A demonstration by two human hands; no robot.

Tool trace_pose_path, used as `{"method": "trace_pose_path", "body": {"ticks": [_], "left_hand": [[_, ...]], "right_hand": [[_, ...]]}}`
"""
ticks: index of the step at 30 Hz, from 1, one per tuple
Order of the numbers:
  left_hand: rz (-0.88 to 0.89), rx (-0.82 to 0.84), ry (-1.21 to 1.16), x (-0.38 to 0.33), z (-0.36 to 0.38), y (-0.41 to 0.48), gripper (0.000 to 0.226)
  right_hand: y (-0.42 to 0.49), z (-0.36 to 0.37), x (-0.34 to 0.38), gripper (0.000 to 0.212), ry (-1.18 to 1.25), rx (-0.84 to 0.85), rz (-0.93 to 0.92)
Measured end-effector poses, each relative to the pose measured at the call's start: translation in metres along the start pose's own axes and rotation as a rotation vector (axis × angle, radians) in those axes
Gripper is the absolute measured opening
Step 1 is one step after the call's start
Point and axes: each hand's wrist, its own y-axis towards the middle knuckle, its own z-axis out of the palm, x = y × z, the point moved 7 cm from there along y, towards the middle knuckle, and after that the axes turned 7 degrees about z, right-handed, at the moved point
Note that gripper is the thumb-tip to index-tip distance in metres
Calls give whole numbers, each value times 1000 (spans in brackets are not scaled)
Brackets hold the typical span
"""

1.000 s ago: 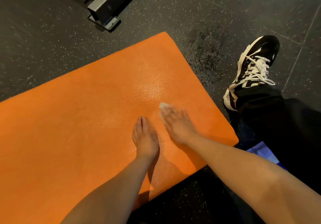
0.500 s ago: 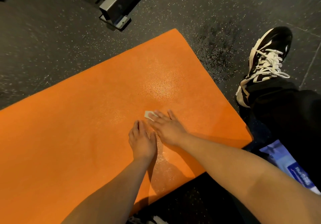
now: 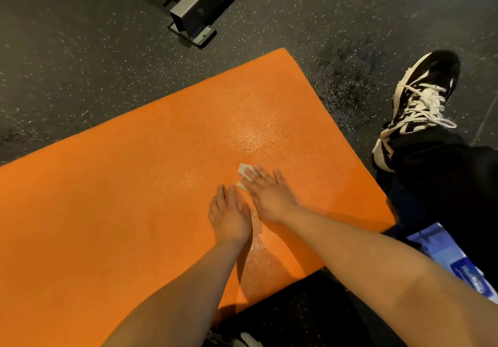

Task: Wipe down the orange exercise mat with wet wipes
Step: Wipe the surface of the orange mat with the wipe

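Observation:
The orange exercise mat [image 3: 134, 198] lies flat on the dark speckled floor and fills the left and middle of the view. My right hand [image 3: 269, 198] lies flat on the mat with straight fingers, pressing a white wet wipe [image 3: 244, 170] whose corner shows past the fingertips. My left hand [image 3: 229, 217] rests flat on the mat just left of it, fingers together, holding nothing. A wet sheen shows on the mat around both hands.
A grey metal equipment foot [image 3: 194, 18] stands on the floor beyond the mat's far corner. My black-and-white sneaker [image 3: 420, 104] and dark trouser leg are to the right. A blue-and-white wipes pack [image 3: 452, 260] lies at the right edge. A wet patch [image 3: 347, 88] darkens the floor.
My right hand slid the wipe leftward across the mat towards my left hand, then a little forward again. The left hand stayed in place. The view shifted slightly.

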Motion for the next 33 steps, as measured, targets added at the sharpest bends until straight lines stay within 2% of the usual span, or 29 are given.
{"method": "trace_pose_path", "body": {"ticks": [3, 5, 8, 13, 15, 18, 20, 25, 27, 30, 31, 33], "left_hand": [[37, 31, 40, -2, 4, -7, 60], [22, 25, 65, -5, 5, -16, 57], [-18, 11, 115, -14, 4, -31, 52], [27, 64, 96, -21, 7, -55, 54], [68, 106, 115, -24, 6, -60, 57], [119, 173, 124, -27, 7, -70, 62], [127, 203, 110, -30, 9, -79, 60], [135, 218, 70, -53, 16, -102, 48], [140, 242, 50, -62, 21, -110, 50], [163, 313, 49, -65, 27, -118, 63], [170, 339, 58, -63, 28, -120, 68], [182, 371, 77, -62, 30, -123, 76]], "right_hand": [[-14, -15, -55, 66, 48, -106, 326], [-26, -17, -65, 67, 71, -99, 421], [-42, -5, -40, 69, 120, -31, 350], [-86, 22, -11, 60, 36, 126, 6], [-97, 16, -28, 59, 10, 113, 61], [-110, 1, -68, 65, 21, 51, 385], [-121, -3, -75, 66, 85, 52, 497], [-145, 16, -25, 56, 49, 183, 182], [-153, 15, -34, 56, 37, 139, 259], [-174, 10, -69, 63, 75, 97, 543], [-179, 12, -74, 65, 74, 103, 562], [-184, 17, -67, 67, 36, 134, 465]]}}
